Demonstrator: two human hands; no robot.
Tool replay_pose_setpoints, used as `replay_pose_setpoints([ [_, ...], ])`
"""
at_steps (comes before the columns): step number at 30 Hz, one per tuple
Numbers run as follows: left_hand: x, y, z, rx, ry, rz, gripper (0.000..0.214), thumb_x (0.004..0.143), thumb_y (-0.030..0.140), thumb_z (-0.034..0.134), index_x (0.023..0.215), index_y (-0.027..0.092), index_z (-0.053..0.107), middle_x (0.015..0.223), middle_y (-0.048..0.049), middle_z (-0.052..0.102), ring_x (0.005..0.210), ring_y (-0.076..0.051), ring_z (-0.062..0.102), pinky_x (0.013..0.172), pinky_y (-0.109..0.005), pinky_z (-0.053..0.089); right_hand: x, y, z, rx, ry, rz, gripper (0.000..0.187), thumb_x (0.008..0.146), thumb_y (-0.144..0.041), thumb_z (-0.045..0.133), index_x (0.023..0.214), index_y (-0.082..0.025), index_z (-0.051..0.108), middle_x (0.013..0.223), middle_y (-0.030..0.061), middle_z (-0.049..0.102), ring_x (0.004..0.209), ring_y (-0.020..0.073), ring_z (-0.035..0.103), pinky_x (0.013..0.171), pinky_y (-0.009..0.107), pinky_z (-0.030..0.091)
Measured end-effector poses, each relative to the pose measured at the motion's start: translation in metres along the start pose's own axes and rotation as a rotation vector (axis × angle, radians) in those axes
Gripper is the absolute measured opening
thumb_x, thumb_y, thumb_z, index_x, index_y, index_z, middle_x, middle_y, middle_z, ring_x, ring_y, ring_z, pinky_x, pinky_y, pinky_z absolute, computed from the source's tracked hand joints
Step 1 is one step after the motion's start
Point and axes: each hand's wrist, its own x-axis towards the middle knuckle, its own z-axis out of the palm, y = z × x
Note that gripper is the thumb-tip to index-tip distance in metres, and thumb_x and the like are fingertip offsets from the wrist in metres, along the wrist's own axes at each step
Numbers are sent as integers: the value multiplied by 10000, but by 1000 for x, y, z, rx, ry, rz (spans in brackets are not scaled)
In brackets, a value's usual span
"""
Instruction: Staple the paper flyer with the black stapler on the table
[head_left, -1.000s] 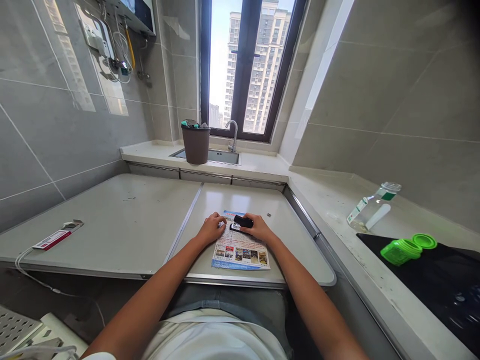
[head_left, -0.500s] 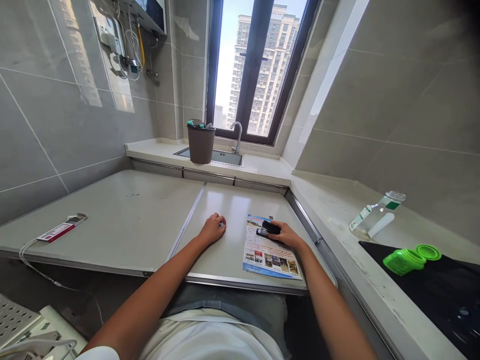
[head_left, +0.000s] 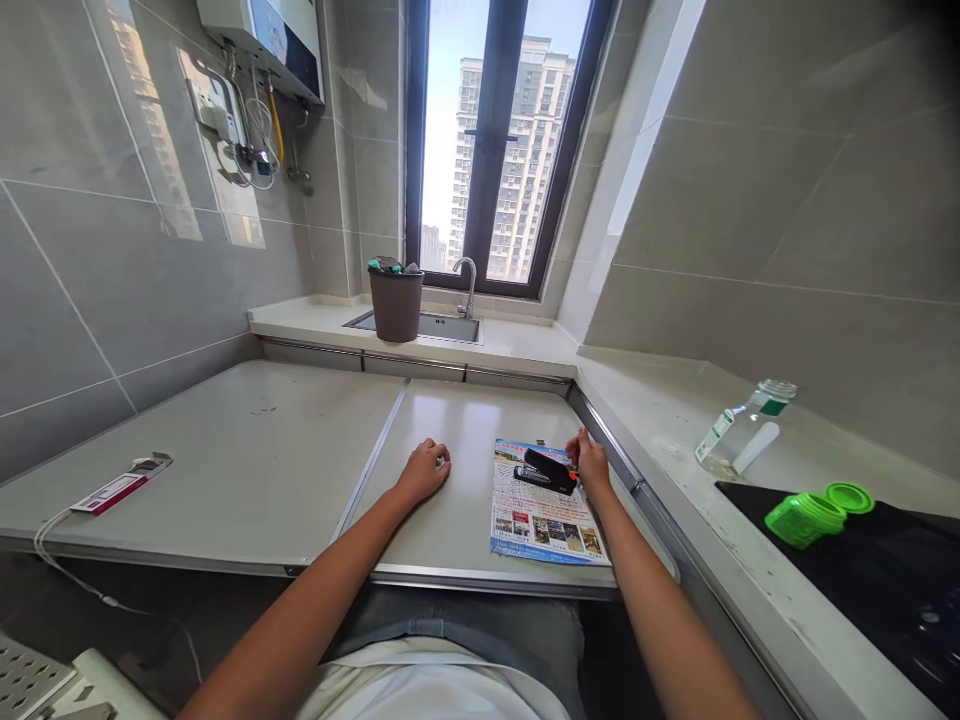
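My left hand (head_left: 425, 472) rests on the white tabletop with its fingers curled closed. A small pale, shiny bit shows at its fingertips, too small to name. A black stapler (head_left: 546, 472) with an orange spot at its right end lies on a printed leaflet (head_left: 517, 505), which has a blue border and small photos. My right hand (head_left: 592, 468) is just right of the stapler, at its rear end. Its fingers are bent but apart, and the stapler is not in its grasp.
A brown bin (head_left: 396, 305) stands by the sink (head_left: 450, 328) under the window. On the right counter are a clear jar (head_left: 750, 432) and an open green container (head_left: 806, 520) on a black hob (head_left: 892, 570). A red-white box (head_left: 112, 492) with a cable lies at left.
My right hand has let go of the stapler and drawn back to the right. The stapler stays on the leaflet. My left hand holds its place while the view tilts slightly.
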Motion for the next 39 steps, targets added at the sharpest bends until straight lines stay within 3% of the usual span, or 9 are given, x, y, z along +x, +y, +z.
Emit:
replay_pose_setpoints([
  [3, 0, 0, 0, -2, 4, -3, 136, 916, 222, 577, 938, 203, 710, 1011, -78, 596, 992, -230, 609, 926, -370, 484, 7, 15, -4, -100, 145, 7, 757, 808, -906, 387, 603, -205, 587, 543, 65, 592, 527, 195, 528, 553, 304, 406],
  [6, -1, -1, 0, -2, 16, 5, 140, 914, 216, 574, 930, 207, 712, 1001, -74, 596, 978, -226, 608, 921, -369, 486, 7, 18, -6, -241, 181, -20, 723, 845, -846, 369, 565, -214, 581, 542, 95, 626, 549, 229, 571, 575, 321, 404],
  [12, 0, -1, 0, 4, 21, 10, 134, 909, 209, 582, 923, 203, 715, 994, -72, 599, 953, -216, 622, 913, -360, 490, 0, 6, -5, -429, 145, -106, 702, 880, -775, 314, 524, -226, 569, 550, 119, 640, 599, 260, 602, 630, 341, 399],
  [20, -1, 3, -2, 7, 18, -2, 123, 897, 197, 606, 929, 208, 724, 996, -75, 607, 954, -222, 614, 908, -364, 494, 0, 9, -5, -437, 125, -107, 690, 860, -770, 377, 535, -206, 607, 557, 122, 645, 582, 249, 574, 593, 332, 372],
  [39, -1, 2, -2, 24, 15, 10, 125, 906, 207, 590, 933, 205, 713, 1001, -76, 600, 986, -228, 611, 919, -359, 485, 6, 19, -2, -456, 31, -134, 569, 811, -719, 397, 523, -241, 511, 525, 76, 580, 547, 219, 521, 606, 335, 317],
])
